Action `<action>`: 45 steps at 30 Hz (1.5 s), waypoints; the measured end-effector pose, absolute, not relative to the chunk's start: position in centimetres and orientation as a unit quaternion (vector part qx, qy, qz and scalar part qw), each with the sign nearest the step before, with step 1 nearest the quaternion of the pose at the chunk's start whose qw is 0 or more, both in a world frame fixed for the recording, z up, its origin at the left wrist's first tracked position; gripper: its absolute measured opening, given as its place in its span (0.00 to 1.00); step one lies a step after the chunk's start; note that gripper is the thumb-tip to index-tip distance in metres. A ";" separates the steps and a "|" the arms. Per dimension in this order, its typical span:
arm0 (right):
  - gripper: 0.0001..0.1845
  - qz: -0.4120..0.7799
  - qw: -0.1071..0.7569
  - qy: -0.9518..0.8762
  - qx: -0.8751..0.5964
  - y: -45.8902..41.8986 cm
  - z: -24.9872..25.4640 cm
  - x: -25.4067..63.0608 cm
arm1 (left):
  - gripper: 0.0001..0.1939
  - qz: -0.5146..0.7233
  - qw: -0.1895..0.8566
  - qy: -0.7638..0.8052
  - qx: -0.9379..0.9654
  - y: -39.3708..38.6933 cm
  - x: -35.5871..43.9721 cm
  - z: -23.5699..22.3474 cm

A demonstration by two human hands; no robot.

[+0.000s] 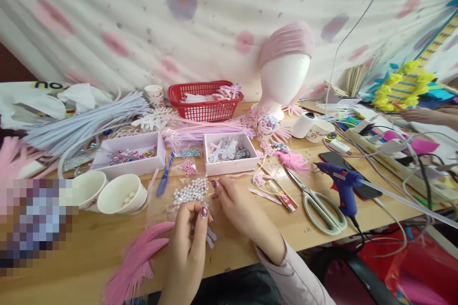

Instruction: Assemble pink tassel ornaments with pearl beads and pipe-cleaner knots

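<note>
My left hand (188,245) is closed in a pinch above the front of the table; whatever lies between thumb and finger is too small to make out. Behind and left of it spreads a pink fringed bundle (138,264), and pale lilac strips (210,237) show at its right side; I cannot tell whether they are joined to what it pinches. Just to the right, my right hand (238,207) has its fingertips pressed together, their content hidden. White pearl beads (189,191) in a clear bag lie right beyond both hands, with pink beads (189,167) farther back.
Two paper cups (123,194) stand left. White boxes (231,167) of ornaments, a red basket (205,109) and a foam head (286,74) are behind. Scissors (324,209), a blue glue gun (343,183) and cables lie right. Another person's hand (429,116) shows far right.
</note>
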State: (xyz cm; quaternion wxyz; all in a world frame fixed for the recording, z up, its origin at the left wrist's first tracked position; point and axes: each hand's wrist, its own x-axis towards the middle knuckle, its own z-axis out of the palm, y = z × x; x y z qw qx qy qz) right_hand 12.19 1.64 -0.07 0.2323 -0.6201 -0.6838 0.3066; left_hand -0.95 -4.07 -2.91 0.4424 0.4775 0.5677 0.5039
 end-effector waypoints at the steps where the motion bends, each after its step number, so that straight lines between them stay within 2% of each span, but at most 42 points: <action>1: 0.16 0.309 0.247 -0.677 -0.621 1.3 -0.2 13.0 | 0.13 0.492 0.443 0.568 0.489 -4.0 -0.7 -2.9; 8: 0.21 0.368 0.323 -0.604 -0.629 -1.7 -1.5 19.8 | 0.10 0.417 0.430 0.540 0.592 -2.9 1.4 -2.6; 13: 0.15 0.466 0.334 -0.546 -0.611 -2.7 -2.0 22.6 | 0.08 0.392 0.385 0.518 0.656 -0.8 0.6 -1.6; 19: 0.24 0.470 0.338 -0.562 -0.590 -2.5 -2.4 23.4 | 0.05 0.512 0.259 0.581 0.576 2.1 -4.7 2.0; 23: 0.22 0.452 0.356 -0.575 -0.581 -2.0 -2.2 23.5 | 0.04 0.588 0.160 0.585 0.535 2.1 -5.2 4.3; 26: 0.18 0.467 0.390 -0.551 -0.571 -1.8 -2.3 23.6 | 0.02 0.461 0.199 0.558 0.661 1.2 -3.0 3.5; 30: 0.17 0.486 0.416 -0.499 -0.584 -2.2 -2.6 23.1 | 0.07 0.321 0.290 0.506 0.746 -0.6 0.8 -0.3; 35: 0.23 0.541 0.428 -0.434 -0.579 -2.8 -2.8 22.0 | 0.08 0.298 0.219 0.456 0.810 -1.7 2.6 -3.7; 38: 0.22 0.531 0.433 -0.424 -0.592 -3.1 -2.8 21.7 | 0.08 0.325 0.207 0.445 0.808 -2.1 2.5 -4.0; 42: 0.17 0.487 0.420 -0.443 -0.625 -3.5 -2.9 21.6 | 0.08 0.351 0.284 0.452 0.770 -2.3 2.1 -3.5; 45: 0.17 0.474 0.402 -0.463 -0.632 -3.6 -3.0 21.6 | 0.09 0.331 0.364 0.514 0.702 -1.5 0.4 -2.9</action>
